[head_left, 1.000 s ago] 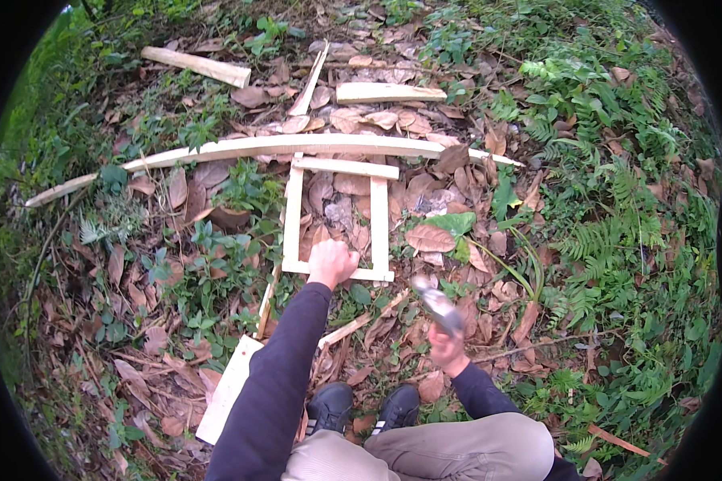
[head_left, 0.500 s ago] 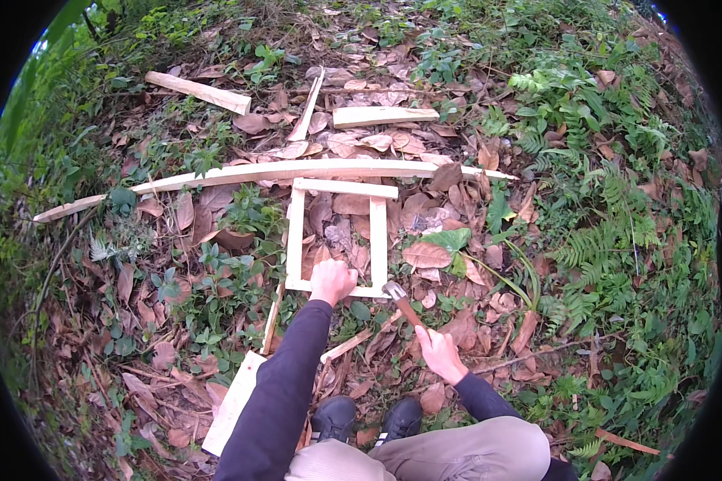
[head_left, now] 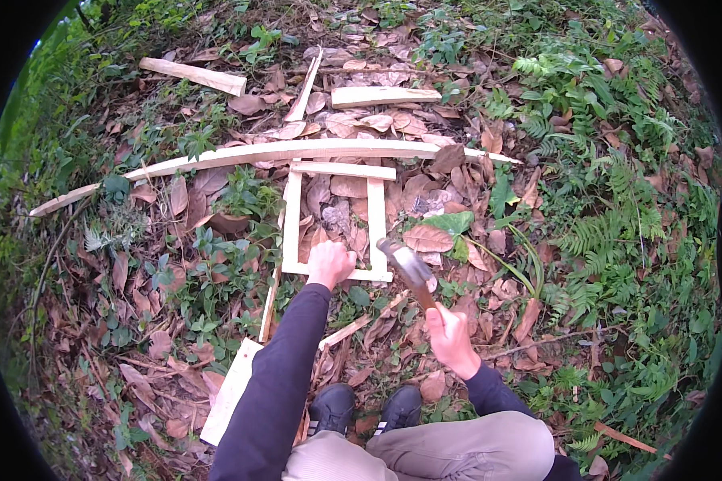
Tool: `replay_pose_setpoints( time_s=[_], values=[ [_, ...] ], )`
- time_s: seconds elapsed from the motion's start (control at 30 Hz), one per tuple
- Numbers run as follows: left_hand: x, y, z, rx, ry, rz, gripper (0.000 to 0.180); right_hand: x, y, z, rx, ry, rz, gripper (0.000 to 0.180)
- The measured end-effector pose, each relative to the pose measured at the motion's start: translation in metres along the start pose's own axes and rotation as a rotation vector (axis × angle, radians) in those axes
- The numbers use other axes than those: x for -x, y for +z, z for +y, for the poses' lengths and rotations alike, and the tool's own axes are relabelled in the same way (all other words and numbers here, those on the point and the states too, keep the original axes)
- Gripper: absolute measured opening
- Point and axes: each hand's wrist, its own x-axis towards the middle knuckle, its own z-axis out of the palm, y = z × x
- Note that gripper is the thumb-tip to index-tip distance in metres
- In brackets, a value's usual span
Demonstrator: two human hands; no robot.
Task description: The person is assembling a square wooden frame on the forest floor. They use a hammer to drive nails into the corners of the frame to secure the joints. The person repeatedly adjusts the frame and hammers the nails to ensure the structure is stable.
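Note:
My right hand [head_left: 452,337] grips a hammer [head_left: 411,268] by its wooden handle. The metal head, slightly blurred, is raised over the near right corner of a rectangular wooden frame [head_left: 376,216]. That frame, made of pale strips, lies on the leaf-covered ground. My left hand [head_left: 330,263] is closed around the frame's near strip, left of the hammer; the fingertips are hidden beneath the hand.
Behind the frame stretches a long pale wood strip [head_left: 329,148]. Farther back lie a short plank [head_left: 385,96], another piece of wood [head_left: 192,74] and a thin splinter [head_left: 303,92]. A board [head_left: 231,393] rests beside my left forearm. Green plants and ferns [head_left: 594,240] grow to the right.
The hammer has lifted off the frame's near right corner, and my right hand has moved up with it. My left hand keeps its place on the near strip. The view has shifted slightly.

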Motion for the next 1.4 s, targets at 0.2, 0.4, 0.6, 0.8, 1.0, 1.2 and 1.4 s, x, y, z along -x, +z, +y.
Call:
replay_pose_setpoints(
  time_s=[0.2,0.4,0.6,0.8,1.0,1.2,1.4],
  values=[
    [0.002,-0.001,0.016,0.019,0.021,-0.06,0.043,0.029,0.023,0.087,0.218,0.029,-0.062,0.053],
    [0.006,0.001,-0.003,-0.034,-0.002,-0.042,0.041,0.006,0.003,-0.01,-0.007,-0.206,0.031,0.048],
    [-0.003,0.0,0.015,0.006,0.065,0.032,0.041,0.022,0.018,0.114,0.377,0.121,-0.103,0.047],
    [0.0,-0.003,0.003,-0.025,0.015,-0.014,0.04,0.0,-0.004,0.017,0.004,-0.262,0.095,0.044],
    [-0.005,0.002,0.015,0.039,0.065,0.033,0.042,0.015,0.015,0.128,0.417,0.114,-0.139,0.053],
    [0.001,0.001,0.003,-0.015,0.031,-0.011,0.042,-0.001,-0.01,0.029,-0.029,-0.298,0.023,0.054],
    [-0.003,-0.003,0.006,-0.033,0.058,-0.025,0.042,0.009,0.019,0.116,0.406,0.163,-0.251,0.044]
  ],
)
